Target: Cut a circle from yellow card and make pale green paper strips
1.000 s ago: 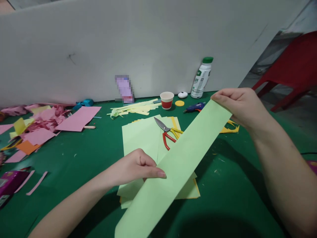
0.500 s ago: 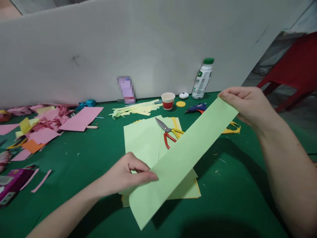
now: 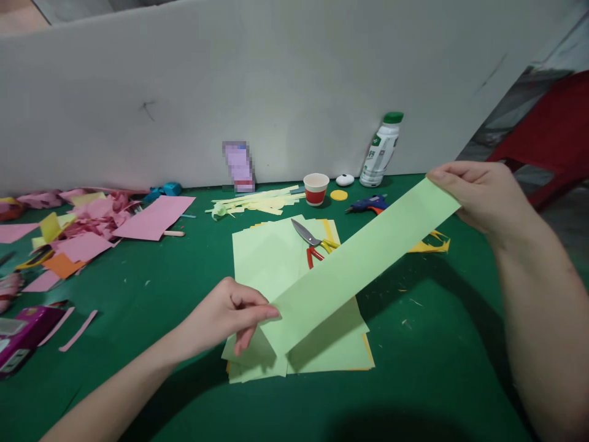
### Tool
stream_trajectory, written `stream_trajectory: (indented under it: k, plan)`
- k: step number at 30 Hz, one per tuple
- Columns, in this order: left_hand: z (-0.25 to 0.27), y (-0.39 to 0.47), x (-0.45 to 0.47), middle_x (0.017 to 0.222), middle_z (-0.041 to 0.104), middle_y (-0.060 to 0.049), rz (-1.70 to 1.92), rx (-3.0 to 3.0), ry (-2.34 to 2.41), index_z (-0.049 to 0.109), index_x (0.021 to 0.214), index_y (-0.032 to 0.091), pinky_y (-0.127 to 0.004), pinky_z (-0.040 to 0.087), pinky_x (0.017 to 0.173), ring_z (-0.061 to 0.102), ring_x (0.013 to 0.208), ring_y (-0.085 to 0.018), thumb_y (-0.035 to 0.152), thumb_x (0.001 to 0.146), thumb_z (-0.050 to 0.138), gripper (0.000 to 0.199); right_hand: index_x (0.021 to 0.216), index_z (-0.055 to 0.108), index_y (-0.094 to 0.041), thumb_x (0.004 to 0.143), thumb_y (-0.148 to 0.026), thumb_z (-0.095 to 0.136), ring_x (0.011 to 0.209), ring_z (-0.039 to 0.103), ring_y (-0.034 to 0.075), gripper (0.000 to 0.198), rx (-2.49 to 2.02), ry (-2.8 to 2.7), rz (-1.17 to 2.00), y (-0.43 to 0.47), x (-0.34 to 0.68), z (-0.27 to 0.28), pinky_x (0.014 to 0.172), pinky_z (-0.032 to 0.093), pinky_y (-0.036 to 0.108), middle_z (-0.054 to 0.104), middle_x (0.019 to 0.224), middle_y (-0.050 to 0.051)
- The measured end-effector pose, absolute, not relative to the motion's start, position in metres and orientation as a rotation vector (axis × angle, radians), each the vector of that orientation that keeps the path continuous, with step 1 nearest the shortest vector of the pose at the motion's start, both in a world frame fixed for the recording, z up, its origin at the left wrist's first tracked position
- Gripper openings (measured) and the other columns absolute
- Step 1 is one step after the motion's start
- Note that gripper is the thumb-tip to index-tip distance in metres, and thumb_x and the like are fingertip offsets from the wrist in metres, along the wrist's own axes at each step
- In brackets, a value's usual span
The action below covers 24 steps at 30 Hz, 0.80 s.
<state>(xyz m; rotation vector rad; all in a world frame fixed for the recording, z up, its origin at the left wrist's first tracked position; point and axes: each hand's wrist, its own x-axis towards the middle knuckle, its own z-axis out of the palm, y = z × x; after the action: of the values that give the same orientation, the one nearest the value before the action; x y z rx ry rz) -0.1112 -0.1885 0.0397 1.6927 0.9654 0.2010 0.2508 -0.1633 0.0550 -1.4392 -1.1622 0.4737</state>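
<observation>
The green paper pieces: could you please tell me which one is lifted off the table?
The long green strip, held between the left hand and right hand. The other green sheets lie flat in a stack under the scissors.

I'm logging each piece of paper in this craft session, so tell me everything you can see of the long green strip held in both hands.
The green strip is a long, pale green band of plain paper with straight edges, looking flat and uncreased. It is held in the air above the green table, slanting from lower left up to upper right. The left hand pinches its near end and the right hand pinches its far end. It hangs over a stack of green sheets and partly hides the scissors.
</observation>
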Motion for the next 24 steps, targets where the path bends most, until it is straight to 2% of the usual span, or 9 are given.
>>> stream_trajectory:
  k: [4, 8, 12, 15, 17, 18, 20, 22, 24]
  plan:
    - [0.041, -0.191, -0.110, 0.033, 0.046, 0.006, 0.191, 1.695, 1.016, 0.053, 0.051, 0.014, -0.018, 0.035, 0.041, 0.039, 0.028, -0.005, 0.041, 0.079, 0.052, 0.039, 0.068, 0.064, -0.015, 0.068, -0.033, 0.067, 0.047, 0.046, 0.007, 0.018, -1.456, -1.162, 0.491, -0.162, 0.250, 0.055, 0.047, 0.033, 0.025, 0.055, 0.054, -0.001]
    - [0.038, -0.188, -0.115, 0.030, 0.035, 0.008, 0.275, 1.792, 1.033, 0.049, 0.046, 0.015, -0.017, 0.025, 0.034, 0.029, 0.026, -0.003, 0.041, 0.077, 0.056, 0.041, 0.070, 0.063, -0.014, 0.073, -0.027, 0.063, 0.047, 0.044, 0.006, 0.013, -1.480, -1.136, 0.528, -0.165, 0.248, 0.059, 0.049, 0.032, 0.026, 0.054, 0.054, -0.001]
    - [0.029, -0.177, -0.123, 0.032, 0.038, 0.004, 0.576, 1.673, 0.671, 0.040, 0.038, 0.015, -0.019, 0.028, 0.034, 0.039, 0.030, -0.006, 0.047, 0.078, 0.052, 0.052, 0.069, 0.061, -0.013, 0.078, -0.025, 0.059, 0.051, 0.047, 0.006, 0.015, -1.517, -1.111, 0.703, -0.164, 0.239, 0.061, 0.050, 0.033, 0.025, 0.055, 0.056, 0.000]
    - [0.026, -0.173, -0.121, 0.053, 0.056, 0.000, 0.814, 1.530, 0.662, 0.056, 0.059, 0.019, -0.022, 0.041, 0.042, 0.052, 0.045, -0.012, 0.050, 0.075, 0.053, 0.036, 0.071, 0.060, -0.014, 0.080, -0.025, 0.056, 0.052, 0.048, 0.006, 0.016, -1.534, -1.082, 0.862, -0.160, 0.227, 0.058, 0.049, 0.034, 0.023, 0.055, 0.059, 0.000]
    - [0.027, -0.174, -0.112, 0.072, 0.064, -0.002, 0.870, 1.563, 0.701, 0.062, 0.078, 0.023, -0.029, 0.050, 0.056, 0.060, 0.063, -0.017, 0.042, 0.072, 0.061, 0.021, 0.072, 0.060, -0.014, 0.079, -0.025, 0.057, 0.049, 0.046, 0.005, 0.014, -1.554, -1.069, 0.962, -0.156, 0.220, 0.055, 0.044, 0.031, 0.021, 0.054, 0.061, 0.001]
    - [0.029, -0.174, -0.106, 0.081, 0.065, -0.003, 0.915, 1.608, 0.697, 0.063, 0.085, 0.024, -0.032, 0.051, 0.064, 0.062, 0.074, -0.021, 0.038, 0.069, 0.066, 0.021, 0.072, 0.060, -0.014, 0.077, -0.026, 0.058, 0.048, 0.044, 0.005, 0.013, -1.565, -1.068, 1.006, -0.153, 0.217, 0.053, 0.042, 0.029, 0.021, 0.054, 0.062, 0.001]
    - [0.034, -0.171, -0.093, 0.106, 0.061, -0.004, 1.112, 1.693, 0.668, 0.060, 0.101, 0.028, -0.036, 0.048, 0.083, 0.056, 0.100, -0.025, 0.030, 0.063, 0.072, 0.040, 0.071, 0.060, -0.014, 0.074, -0.029, 0.063, 0.045, 0.040, 0.005, 0.015, -1.580, -1.085, 1.080, -0.149, 0.211, 0.048, 0.037, 0.024, 0.020, 0.052, 0.060, 0.000]
    - [0.041, -0.164, -0.080, 0.133, 0.042, -0.001, 1.277, 1.711, 0.628, 0.044, 0.122, 0.035, -0.038, 0.037, 0.098, 0.039, 0.122, -0.025, 0.030, 0.058, 0.077, 0.072, 0.067, 0.059, -0.014, 0.069, -0.033, 0.067, 0.041, 0.031, 0.004, 0.021, -1.589, -1.123, 1.144, -0.146, 0.206, 0.043, 0.034, 0.019, 0.020, 0.046, 0.053, -0.003]
    - [0.049, -0.155, -0.071, 0.137, 0.038, 0.000, 1.332, 1.732, 0.540, 0.044, 0.123, 0.034, -0.039, 0.030, 0.103, 0.031, 0.127, -0.024, 0.035, 0.063, 0.073, 0.066, 0.063, 0.057, -0.015, 0.064, -0.039, 0.069, 0.038, 0.025, 0.003, 0.027, -1.589, -1.184, 1.209, -0.145, 0.199, 0.036, 0.033, 0.016, 0.020, 0.038, 0.047, -0.006]
